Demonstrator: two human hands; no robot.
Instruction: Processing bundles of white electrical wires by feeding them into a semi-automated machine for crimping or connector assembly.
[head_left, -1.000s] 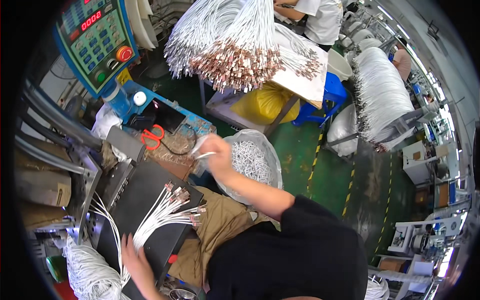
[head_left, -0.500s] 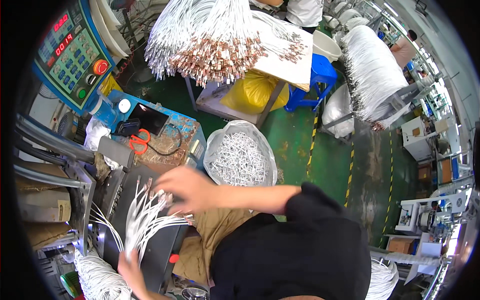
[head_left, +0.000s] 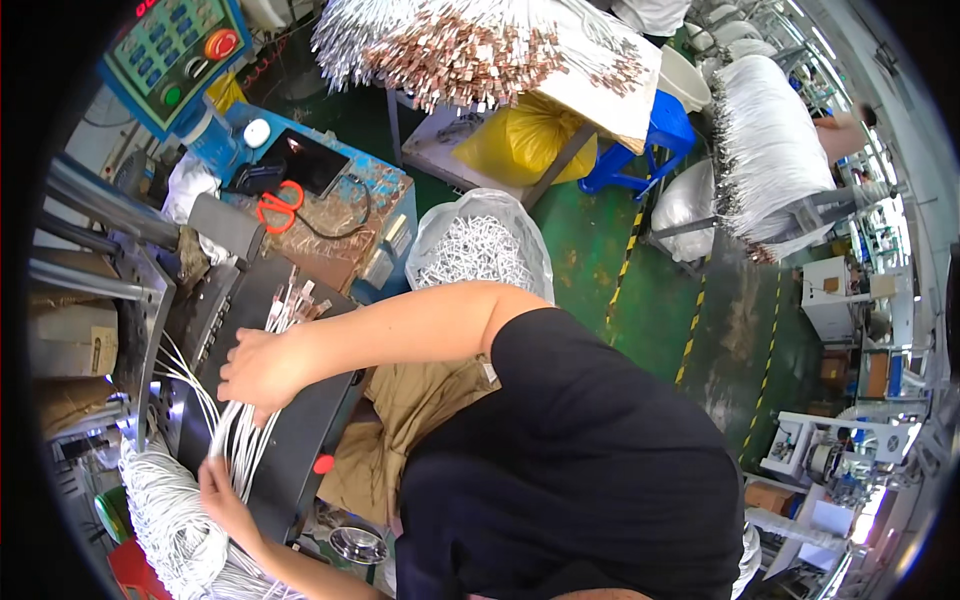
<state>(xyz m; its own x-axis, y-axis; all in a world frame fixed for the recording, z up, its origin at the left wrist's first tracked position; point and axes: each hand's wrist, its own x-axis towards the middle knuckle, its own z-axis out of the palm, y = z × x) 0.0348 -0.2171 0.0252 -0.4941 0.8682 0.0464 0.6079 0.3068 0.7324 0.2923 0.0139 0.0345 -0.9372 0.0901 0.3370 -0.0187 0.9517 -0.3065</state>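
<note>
A bundle of white cables (head_left: 243, 445) lies along a dark machine bench (head_left: 305, 430). Its copper-coloured connector ends (head_left: 295, 302) fan out toward the far end. My right hand (head_left: 265, 370) reaches across from the right and is closed over the bundle just below those connectors. Lower down, my left hand (head_left: 226, 500) grips the same cables, its fingers partly hidden. A few loose white cables (head_left: 190, 378) stick out to the left of the bundle. Beside my left forearm hangs a thick coil of white cable (head_left: 175, 515).
Orange-handled scissors (head_left: 280, 207) and a dark phone-like slab (head_left: 303, 160) lie on a blue machine top. A lined bin (head_left: 545, 265) holds short white pieces. At the upper left stands a control panel (head_left: 170, 60). A red knob (head_left: 323, 464) sits at the bench edge.
My right hand has moved from the connector ends down and left onto the cables, and closed round them. My left hand stays low on the bundle. The whole view has shifted.
</note>
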